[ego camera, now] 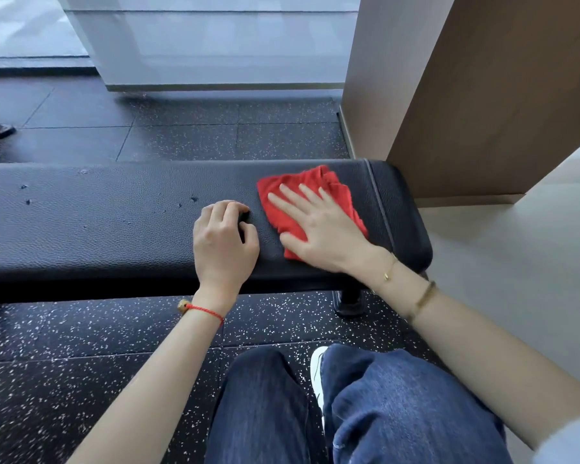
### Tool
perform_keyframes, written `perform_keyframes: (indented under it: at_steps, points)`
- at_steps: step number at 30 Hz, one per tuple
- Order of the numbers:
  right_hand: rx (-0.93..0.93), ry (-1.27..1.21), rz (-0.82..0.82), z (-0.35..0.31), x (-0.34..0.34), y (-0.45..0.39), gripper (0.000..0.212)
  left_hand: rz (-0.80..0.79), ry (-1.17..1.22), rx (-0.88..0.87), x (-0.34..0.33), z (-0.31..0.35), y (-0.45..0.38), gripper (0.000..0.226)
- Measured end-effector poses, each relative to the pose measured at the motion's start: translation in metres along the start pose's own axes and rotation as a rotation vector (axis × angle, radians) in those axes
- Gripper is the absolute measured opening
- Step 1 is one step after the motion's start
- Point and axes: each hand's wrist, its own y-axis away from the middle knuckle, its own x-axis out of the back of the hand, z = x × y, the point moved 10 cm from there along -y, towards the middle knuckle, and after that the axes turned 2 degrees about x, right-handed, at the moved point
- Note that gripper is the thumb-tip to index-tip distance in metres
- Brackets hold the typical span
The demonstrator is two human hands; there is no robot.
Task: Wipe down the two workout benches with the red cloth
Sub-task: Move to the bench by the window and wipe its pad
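Observation:
A black padded workout bench (114, 222) runs across the view from the left edge to a rounded right end. The red cloth (339, 192) lies folded flat on the pad near that right end. My right hand (318, 229) presses on the cloth with its fingers straight and spread. My left hand (223, 242) rests on the bare pad just left of the cloth, fingers curled under and holding nothing. Small scuffs and nicks mark the pad to the left. Only one bench is in view.
The bench's leg and foot (349, 303) stand on speckled black rubber floor (81, 346). A brown wall corner (482, 112) rises right behind the bench's right end, with pale floor (516, 279) beside it. A glass partition (215, 45) stands behind. My jeans-clad legs (382, 413) are below.

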Motion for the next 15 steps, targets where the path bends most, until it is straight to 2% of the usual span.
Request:
perform_keyframes:
  at_steps: [2, 7, 11, 15]
  points:
    - [0.071, -0.053, 0.002, -0.005, 0.000, 0.021, 0.072, 0.006, 0.031, -0.002, 0.002, -0.001, 0.000, 0.022]
    - [-0.051, -0.087, 0.015, 0.036, 0.009, 0.013, 0.073, -0.009, 0.090, -0.008, 0.010, 0.001, -0.001, 0.020]
    - [-0.093, -0.025, -0.023, 0.034, -0.002, -0.043, 0.070, 0.124, 0.090, -0.016, 0.046, -0.016, -0.005, 0.025]
    - [-0.027, 0.014, -0.072, -0.009, -0.012, -0.093, 0.067, 0.237, 0.022, 0.053, 0.080, -0.056, -0.010, 0.026]
